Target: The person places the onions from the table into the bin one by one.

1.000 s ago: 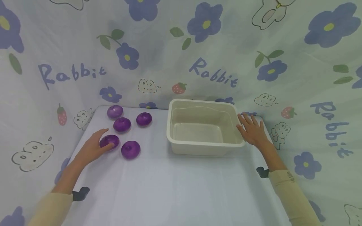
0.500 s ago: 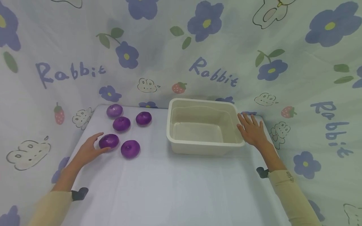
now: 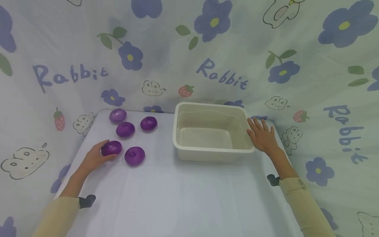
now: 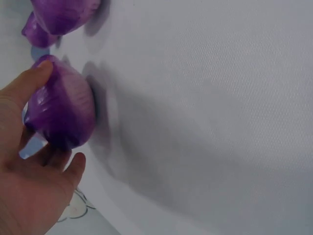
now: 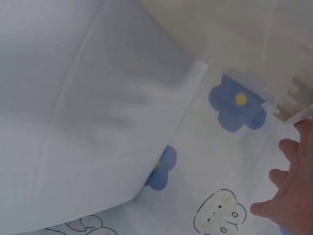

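Observation:
On the left side of the white table my left hand [image 3: 95,158] holds a purple onion [image 3: 112,148] between thumb and fingers. The left wrist view shows the thumb on one side of this onion [image 4: 63,105], with fingertips curled at its other side. Just right of it sits another purple onion [image 3: 135,156], apart from the hand. My right hand [image 3: 263,136] lies with straight, spread fingers against the right rim of an off-white plastic bin [image 3: 208,155]. In the right wrist view only part of that hand [image 5: 293,191] shows, at the right edge.
Behind the held onion are a purple onion [image 3: 125,129], a paler one [image 3: 117,116] near the back corner, and another [image 3: 148,124] toward the bin. A patterned cloth [image 3: 165,59] hangs behind the table [image 3: 177,197] and along its sides.
My left hand had drawn back a little from the onion, leaving a gap; now its fingers and thumb close in on it. The right hand stays at the bin's rim.

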Demonstrator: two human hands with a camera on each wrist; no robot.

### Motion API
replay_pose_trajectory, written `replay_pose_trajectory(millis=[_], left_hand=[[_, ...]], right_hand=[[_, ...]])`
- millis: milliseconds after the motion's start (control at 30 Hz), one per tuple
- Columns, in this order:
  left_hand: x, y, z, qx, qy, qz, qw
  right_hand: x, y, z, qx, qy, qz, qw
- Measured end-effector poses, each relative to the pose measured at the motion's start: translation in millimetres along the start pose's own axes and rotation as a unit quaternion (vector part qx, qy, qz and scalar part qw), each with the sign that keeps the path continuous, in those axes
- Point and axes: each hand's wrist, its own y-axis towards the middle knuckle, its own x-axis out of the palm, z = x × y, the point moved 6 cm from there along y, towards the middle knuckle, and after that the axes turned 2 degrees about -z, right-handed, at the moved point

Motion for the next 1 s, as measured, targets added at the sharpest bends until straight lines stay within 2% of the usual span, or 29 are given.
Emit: replay_pose_trajectory(millis=[267, 567, 767, 1000], left_hand=[[0.6, 2.4, -0.1, -0.009, 0.001, -0.004, 1.0000], [-3.9, -2.4, 8.0, -0.056, -0.007, -0.010, 0.9984], [-14.7, 1.4, 28.0, -0.046, -0.021, 0.004, 0.9987], [-27.3, 12.9, 63.2, -0.022, -0.046, 0.006, 0.9987]], right_hand=[[0.6, -0.2, 0.2, 0.000, -0.001, 0.002, 1.000], [1.5, 0.4, 1.3, -0.002, -0.006, 0.007, 1.000], [2.4, 1.6, 2.9, 0.001, -0.003, 0.006, 1.000], [2.8, 2.1, 2.0, 0.004, -0.006, 0.004, 1.000]])
